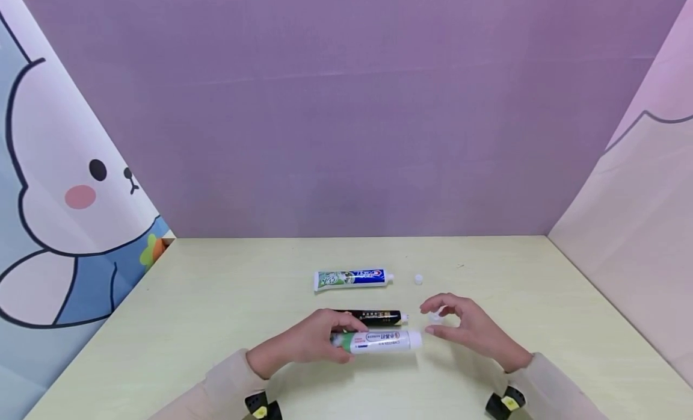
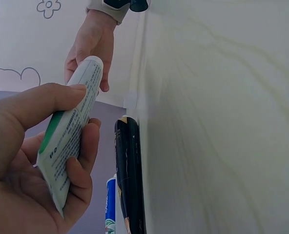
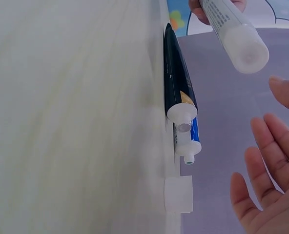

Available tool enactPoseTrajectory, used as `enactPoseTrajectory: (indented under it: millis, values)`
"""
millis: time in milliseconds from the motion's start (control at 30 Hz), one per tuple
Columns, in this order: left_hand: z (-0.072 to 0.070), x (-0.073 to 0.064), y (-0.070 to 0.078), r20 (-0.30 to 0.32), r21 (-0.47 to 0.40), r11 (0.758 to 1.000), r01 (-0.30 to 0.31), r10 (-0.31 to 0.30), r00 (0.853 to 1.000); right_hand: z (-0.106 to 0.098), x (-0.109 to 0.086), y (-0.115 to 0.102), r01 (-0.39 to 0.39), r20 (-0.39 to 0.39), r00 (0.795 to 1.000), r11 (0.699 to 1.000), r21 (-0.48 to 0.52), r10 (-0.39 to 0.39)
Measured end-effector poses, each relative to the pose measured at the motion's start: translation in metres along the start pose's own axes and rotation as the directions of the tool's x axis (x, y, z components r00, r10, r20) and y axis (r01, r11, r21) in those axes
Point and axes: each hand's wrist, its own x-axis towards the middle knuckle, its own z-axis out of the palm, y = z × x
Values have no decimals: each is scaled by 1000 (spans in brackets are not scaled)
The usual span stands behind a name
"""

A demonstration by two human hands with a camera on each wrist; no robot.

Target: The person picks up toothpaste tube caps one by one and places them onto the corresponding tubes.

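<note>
My left hand point(image 1: 319, 336) grips a white and green toothpaste tube point(image 1: 384, 342) around its tail end, holding it above the table. Its white cap point(image 3: 249, 51) is on and points toward my right hand point(image 1: 473, 328). That hand hovers apart from the cap, fingers loosely bent and holding nothing. Behind the held tube lies a black toothpaste tube point(image 1: 379, 317), its nozzle uncovered. Farther back rests a blue and green toothpaste tube point(image 1: 354, 278), also without a cap. One loose white cap point(image 1: 418, 279) sits by its nozzle; another white cap point(image 1: 435, 318) shows beyond my right fingers.
The pale wooden table point(image 1: 216, 287) meets a purple backdrop point(image 1: 346, 137) at its far edge. A printed cartoon panel point(image 1: 70, 167) stands on the left, and a pale panel point(image 1: 644, 227) on the right.
</note>
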Motion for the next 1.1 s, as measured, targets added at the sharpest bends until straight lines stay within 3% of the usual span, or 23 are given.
enactPoseTrajectory:
  millis: [133, 300, 600, 833, 967, 1100]
  values:
    - [1, 0, -1, 11, 4, 1000, -5, 5, 1000, -1, 1, 3, -38, -12, 999, 999, -11, 38]
    - [3, 0, -2, 21, 18, 1000, 7, -7, 1000, -5, 0, 9, -144, -12, 989, 990, 8, 144]
    - [4, -1, -1, 40, 36, 998, 46, -47, 998, -12, 0, 17, -306, 37, 952, 951, 42, 305]
    - [3, -1, -2, 32, 59, 996, 65, -67, 997, -17, -4, 28, -438, 83, 899, 888, 141, 430]
    - [3, -1, -4, 36, 58, 995, 77, -79, 996, -18, -5, 33, -475, 107, 880, 859, 191, 463]
    - [4, -1, -7, 55, 36, 996, 86, -88, 995, -19, -5, 36, -486, 112, 874, 850, 205, 473]
